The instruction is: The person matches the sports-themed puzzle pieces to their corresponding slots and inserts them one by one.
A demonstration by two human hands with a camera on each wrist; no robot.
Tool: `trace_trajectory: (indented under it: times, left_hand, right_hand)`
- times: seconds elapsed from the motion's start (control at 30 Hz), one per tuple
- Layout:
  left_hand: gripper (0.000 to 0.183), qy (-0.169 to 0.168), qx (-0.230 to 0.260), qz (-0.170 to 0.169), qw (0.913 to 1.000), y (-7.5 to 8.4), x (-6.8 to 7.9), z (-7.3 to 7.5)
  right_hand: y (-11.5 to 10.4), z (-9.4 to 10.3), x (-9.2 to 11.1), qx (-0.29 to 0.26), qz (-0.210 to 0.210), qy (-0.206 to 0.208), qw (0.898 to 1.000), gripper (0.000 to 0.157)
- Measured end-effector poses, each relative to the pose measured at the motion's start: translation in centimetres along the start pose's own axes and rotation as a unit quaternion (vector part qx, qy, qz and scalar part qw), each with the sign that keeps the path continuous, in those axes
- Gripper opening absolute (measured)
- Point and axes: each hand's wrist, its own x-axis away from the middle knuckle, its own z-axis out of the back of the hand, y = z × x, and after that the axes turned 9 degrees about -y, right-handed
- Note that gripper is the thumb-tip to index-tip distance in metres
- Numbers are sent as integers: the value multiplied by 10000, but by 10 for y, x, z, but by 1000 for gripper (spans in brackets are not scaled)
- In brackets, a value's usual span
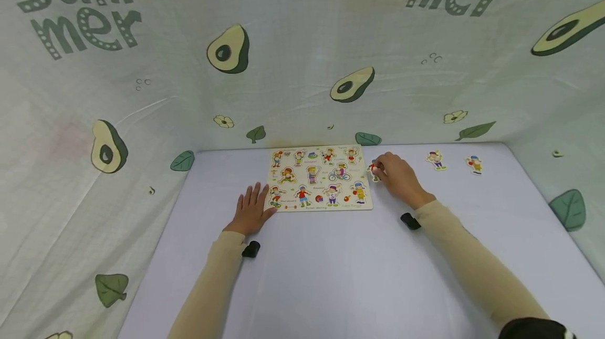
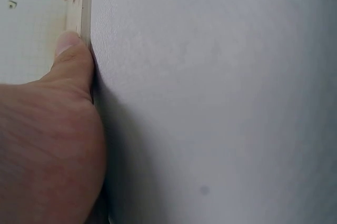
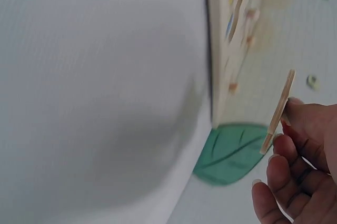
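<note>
My right hand pinches a thin wooden puzzle piece with a child figure in red, close by the right edge of the puzzle board. In the right wrist view the same piece stands edge-on between thumb and fingers, raised off the table. My left hand lies with fingers spread at the board's left edge. Its thumb rests on the board's near left corner in the left wrist view. Pictures of children at sports cover the board, several of them in its lower row.
Two more puzzle pieces lie apart on the white table to the right, one a figure with a purple top, the other a figure in yellow. A cloth backdrop with avocados and leaves rises behind the board and at both sides.
</note>
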Motion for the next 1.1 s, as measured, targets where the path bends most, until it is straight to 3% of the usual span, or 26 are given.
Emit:
trace_trajectory:
  times: [0.6, 1.1]
  left_hand:
    - [80, -35, -33, 108, 9999, 3, -2, 0]
    - [81, -48, -91, 157, 9998, -1, -5, -3]
  right_hand:
    - [-87, -54, -11, 293, 1298, -115, 9910, 16]
    - [-131, -88, -29, 371, 1580, -386, 9860, 11]
